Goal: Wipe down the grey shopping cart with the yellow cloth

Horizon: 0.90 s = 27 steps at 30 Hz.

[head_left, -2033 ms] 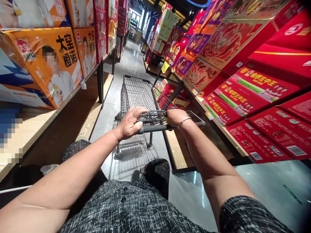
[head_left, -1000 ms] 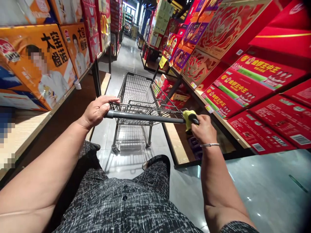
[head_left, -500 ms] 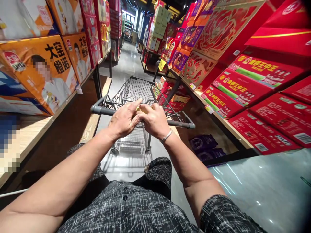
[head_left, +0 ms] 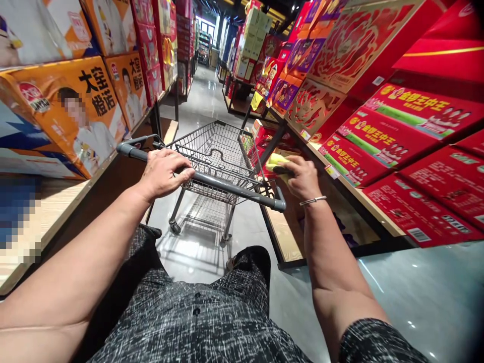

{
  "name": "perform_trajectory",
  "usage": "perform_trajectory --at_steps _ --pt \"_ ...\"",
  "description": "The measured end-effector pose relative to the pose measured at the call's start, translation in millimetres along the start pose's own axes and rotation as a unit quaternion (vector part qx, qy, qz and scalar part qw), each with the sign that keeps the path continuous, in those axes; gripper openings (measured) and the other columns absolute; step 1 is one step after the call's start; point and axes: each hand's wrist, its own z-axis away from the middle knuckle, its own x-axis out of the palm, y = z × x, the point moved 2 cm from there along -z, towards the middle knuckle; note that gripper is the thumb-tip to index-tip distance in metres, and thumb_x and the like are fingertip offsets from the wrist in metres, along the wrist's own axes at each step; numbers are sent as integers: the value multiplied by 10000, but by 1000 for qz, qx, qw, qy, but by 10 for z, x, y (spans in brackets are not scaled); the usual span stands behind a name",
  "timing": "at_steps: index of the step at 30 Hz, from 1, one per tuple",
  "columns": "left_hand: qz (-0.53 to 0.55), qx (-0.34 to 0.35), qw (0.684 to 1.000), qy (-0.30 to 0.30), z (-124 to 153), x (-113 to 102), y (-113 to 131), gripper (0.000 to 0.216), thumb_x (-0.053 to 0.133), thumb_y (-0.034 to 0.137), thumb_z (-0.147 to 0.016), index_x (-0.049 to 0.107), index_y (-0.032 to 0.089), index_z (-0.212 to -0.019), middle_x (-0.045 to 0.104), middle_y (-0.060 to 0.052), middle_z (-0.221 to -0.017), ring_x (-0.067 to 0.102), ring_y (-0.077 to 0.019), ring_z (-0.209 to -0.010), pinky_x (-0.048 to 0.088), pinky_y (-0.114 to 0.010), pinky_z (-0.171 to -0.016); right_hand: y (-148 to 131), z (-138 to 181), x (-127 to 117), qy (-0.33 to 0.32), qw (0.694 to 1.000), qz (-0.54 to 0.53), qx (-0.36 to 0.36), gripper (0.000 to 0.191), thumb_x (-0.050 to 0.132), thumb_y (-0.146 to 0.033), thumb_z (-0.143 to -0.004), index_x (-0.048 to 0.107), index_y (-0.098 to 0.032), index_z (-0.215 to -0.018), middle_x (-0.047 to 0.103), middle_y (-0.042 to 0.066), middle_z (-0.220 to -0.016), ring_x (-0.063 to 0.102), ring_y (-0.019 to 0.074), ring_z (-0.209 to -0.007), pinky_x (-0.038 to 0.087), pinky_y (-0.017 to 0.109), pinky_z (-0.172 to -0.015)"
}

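My left hand [head_left: 165, 172] is wrapped round the left part of the grey handle [head_left: 230, 187] of a wire shopping cart [head_left: 217, 138]. Off the right end of that handle, my right hand [head_left: 302, 176] is closed on a yellow cloth [head_left: 278, 161], which bunches out past the fingertips with a dark patch below it. The cloth is held in the air, apart from the handle. A band circles my right wrist. The cart stands at a slant, its handle's left end farther forward than its right.
Orange cartons [head_left: 64, 113] are stacked on the left wooden shelf [head_left: 56, 212]. Red boxes [head_left: 381, 133] and gold-patterned boxes [head_left: 351, 45] fill the right shelf, whose dark frame [head_left: 340, 252] runs close to the cart. A tiled aisle [head_left: 207, 91] stretches ahead between more stacks.
My hands, together over the handle before, have separated. The left has taken hold of the handle; the right has moved rightward with the cloth. The cart has swung to a slant.
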Motion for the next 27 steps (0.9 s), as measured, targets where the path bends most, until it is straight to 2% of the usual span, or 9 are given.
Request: perform_trajectory --at_steps 2,4,6,9,12,16,19,24,27 --pt "-3 -5 1000 19 22 62 135 370 522 575 -917 718 281 -1027 727 -49 -1179 525 -335 -1247 244 -578 -1116 -20 -60 182 -43 995 -79 -46 328 564 -175 -894 763 -213 -1152 659 78 -1333 590 228 -1158 451 375 -1016" --pt "8 14 1000 6 68 171 356 374 550 534 -928 689 280 -1166 693 -68 -1258 477 -343 -1314 195 -610 -1144 -56 -93 310 -79 984 -132 -87 318 541 -160 -897 764 -199 -1120 675 75 -1298 607 201 -1157 446 351 -1044" --pt "23 41 998 -29 118 289 573 388 568 497 -940 653 298 -1261 660 -69 -1295 448 -336 -1342 99 -645 -1180 -93 -93 362 -91 979 -153 -100 286 547 -180 -898 767 -187 -1079 672 77 -1289 620 195 -1142 449 340 -1050" --pt "7 23 999 -27 162 373 699 365 558 503 -958 658 325 -1261 596 -73 -1338 412 -335 -1355 -19 -683 -1193 -171 -43 360 -105 974 -173 -97 248 556 -215 -886 770 -182 -1006 669 73 -1254 643 189 -1082 478 319 -1013" --pt "10 14 999 -33 164 353 598 309 500 487 -990 689 327 -1175 573 -59 -1348 380 -326 -1369 -10 -685 -1199 -288 33 332 -106 978 -158 -89 259 535 -233 -889 773 -190 -980 661 63 -1247 635 195 -1074 497 303 -971" --pt "28 11 999 -31 137 278 370 317 477 499 -987 707 300 -1079 617 -58 -1256 361 -332 -1377 -31 -699 -1190 -531 147 287 -103 988 -53 -101 283 528 -192 -895 791 -221 -995 643 43 -1310 606 187 -983 480 296 -887" --pt "30 3 999 -32 115 248 236 352 442 511 -993 711 288 -1031 624 -49 -1238 363 -325 -1380 -42 -694 -1196 -737 241 259 -72 990 15 -121 304 541 -158 -905 788 -253 -1056 643 44 -1317 553 190 -913 444 317 -821" --pt "40 -27 998 -33 86 215 9 477 340 548 -1023 716 261 -964 582 -44 -1354 259 -349 -1467 -75 -710 -1190 -1031 384 279 -39 992 48 -107 356 516 -149 -926 756 -292 -1146 632 48 -1321 496 226 -883 398 339 -718" --pt "44 -70 996 -20 76 187 -182 497 381 599 -1002 718 244 -915 504 -52 -1460 185 -380 -1506 -48 -728 -1185 -1232 439 295 -35 993 42 -107 351 531 -149 -912 751 -288 -1148 621 63 -1329 509 248 -926 405 353 -735"
